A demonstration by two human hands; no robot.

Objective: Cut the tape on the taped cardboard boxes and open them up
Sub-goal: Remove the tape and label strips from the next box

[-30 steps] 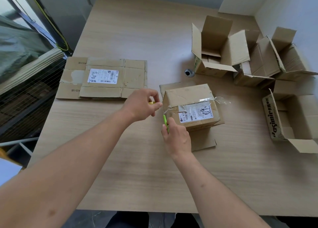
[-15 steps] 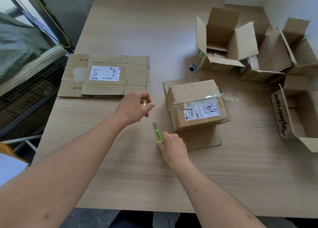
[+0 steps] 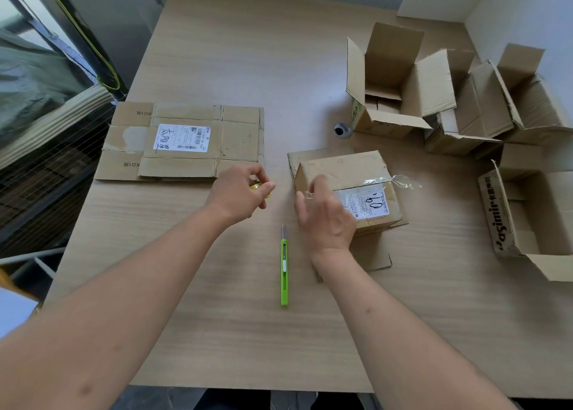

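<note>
A small taped cardboard box point(image 3: 344, 174) with a white label and loose clear tape point(image 3: 400, 181) sits at the table's middle on flat cardboard flaps. My right hand point(image 3: 325, 214) hovers at its near left corner, fingers spread and holding nothing. A green utility knife point(image 3: 284, 273) lies on the table just left of my right wrist, blade pointing away. My left hand point(image 3: 238, 192) is left of the box, fingers curled round a small yellow object point(image 3: 256, 187).
A flattened carton point(image 3: 183, 143) with a shipping label lies at the left. Several opened boxes point(image 3: 400, 84) stand at the back right, another opened box point(image 3: 527, 217) at the right edge. A small metal ring point(image 3: 342, 130) sits behind the taped box. A window is at the left.
My right hand has set the green knife down on the table and risen to the box's near left corner. My left hand has stayed in place with the yellow object.
</note>
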